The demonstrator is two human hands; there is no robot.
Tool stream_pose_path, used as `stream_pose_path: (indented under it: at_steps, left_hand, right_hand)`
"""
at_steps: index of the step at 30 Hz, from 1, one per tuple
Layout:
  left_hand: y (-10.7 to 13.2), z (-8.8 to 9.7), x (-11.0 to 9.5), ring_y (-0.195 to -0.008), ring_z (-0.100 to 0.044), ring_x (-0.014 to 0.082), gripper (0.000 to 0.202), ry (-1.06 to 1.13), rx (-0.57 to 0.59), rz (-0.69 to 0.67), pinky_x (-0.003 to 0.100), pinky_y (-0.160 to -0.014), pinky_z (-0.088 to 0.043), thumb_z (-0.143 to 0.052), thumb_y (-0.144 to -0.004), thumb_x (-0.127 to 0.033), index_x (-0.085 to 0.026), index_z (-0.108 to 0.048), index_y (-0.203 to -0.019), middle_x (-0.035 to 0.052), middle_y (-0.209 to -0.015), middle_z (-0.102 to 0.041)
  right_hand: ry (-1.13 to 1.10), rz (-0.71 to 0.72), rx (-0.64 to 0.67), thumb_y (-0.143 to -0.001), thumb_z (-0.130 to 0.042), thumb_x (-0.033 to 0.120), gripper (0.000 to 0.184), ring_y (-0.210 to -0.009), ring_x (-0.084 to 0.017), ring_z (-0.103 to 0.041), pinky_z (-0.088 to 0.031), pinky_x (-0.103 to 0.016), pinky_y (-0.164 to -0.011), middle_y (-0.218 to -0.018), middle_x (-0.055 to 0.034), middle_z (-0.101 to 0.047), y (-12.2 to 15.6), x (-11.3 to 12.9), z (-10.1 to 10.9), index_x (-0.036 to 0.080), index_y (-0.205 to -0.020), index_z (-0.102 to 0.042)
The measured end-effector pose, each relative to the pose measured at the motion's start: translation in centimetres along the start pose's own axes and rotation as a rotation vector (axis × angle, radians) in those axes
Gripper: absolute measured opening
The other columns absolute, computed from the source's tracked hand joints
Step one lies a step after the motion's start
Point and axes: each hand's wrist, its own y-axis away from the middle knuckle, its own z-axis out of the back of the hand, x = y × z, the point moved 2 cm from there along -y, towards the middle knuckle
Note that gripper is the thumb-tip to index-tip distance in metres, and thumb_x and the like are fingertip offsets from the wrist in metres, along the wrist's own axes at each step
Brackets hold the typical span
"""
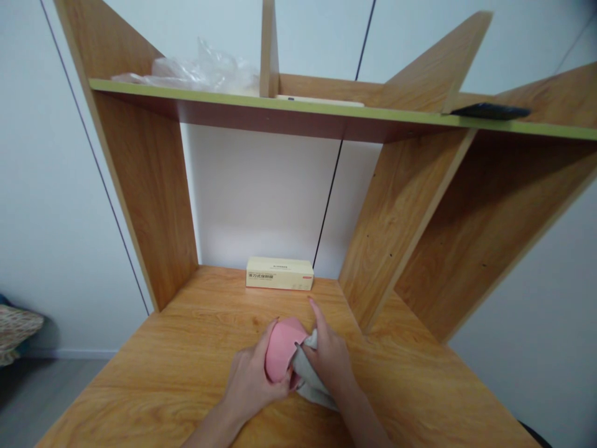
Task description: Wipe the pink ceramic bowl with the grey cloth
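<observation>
A pink rounded object (281,354) sits low on the wooden desk (177,361), near the front middle. My left hand (252,379) is wrapped round its left side, fingers curled. My right hand (329,354) presses a grey cloth (308,376) against the pink object's right side, with the index finger stretched forward. Part of the cloth hangs out under my right wrist. What the pink object is I cannot make out.
A long cream box (280,274) with red print lies at the back of the desk against the white wall. Wooden side panels (149,186) flank the desk. On the upper shelf (326,112) lie crumpled clear plastic (200,71) and a dark flat device (489,112).
</observation>
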Motion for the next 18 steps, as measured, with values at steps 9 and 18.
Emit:
stream_pose_path:
  at_steps: [9,18]
  left_hand:
    - [-0.2,0.2,0.9,-0.081,-0.061,0.023,0.078,0.273,-0.07,-0.064,0.031,-0.069,-0.049,-0.055,-0.067,-0.052,-0.018,-0.026,-0.132,0.0095,-0.106,-0.06]
    - [0.2,-0.5,0.3,-0.082,-0.062,0.0219,0.081,0.31,-0.056,0.016,0.029,-0.07,-0.048,-0.055,-0.069,-0.039,-0.013,-0.014,-0.134,0.0114,-0.106,-0.06]
  right_hand:
    - [-0.324,-0.276,-0.013,-0.076,-0.039,0.022,0.058,-0.082,-0.021,-0.06,-0.046,-0.032,-0.071,-0.095,-0.0081,-0.063,0.0,-0.5,-0.7,0.018,-0.133,-0.027]
    - [-0.811,-0.35,-0.017,-0.075,-0.049,0.035,0.065,-0.096,-0.02,-0.057,-0.045,-0.029,-0.08,-0.107,-0.0078,-0.06,-0.2,0.2,-3.4,0.017,-0.133,-0.026]
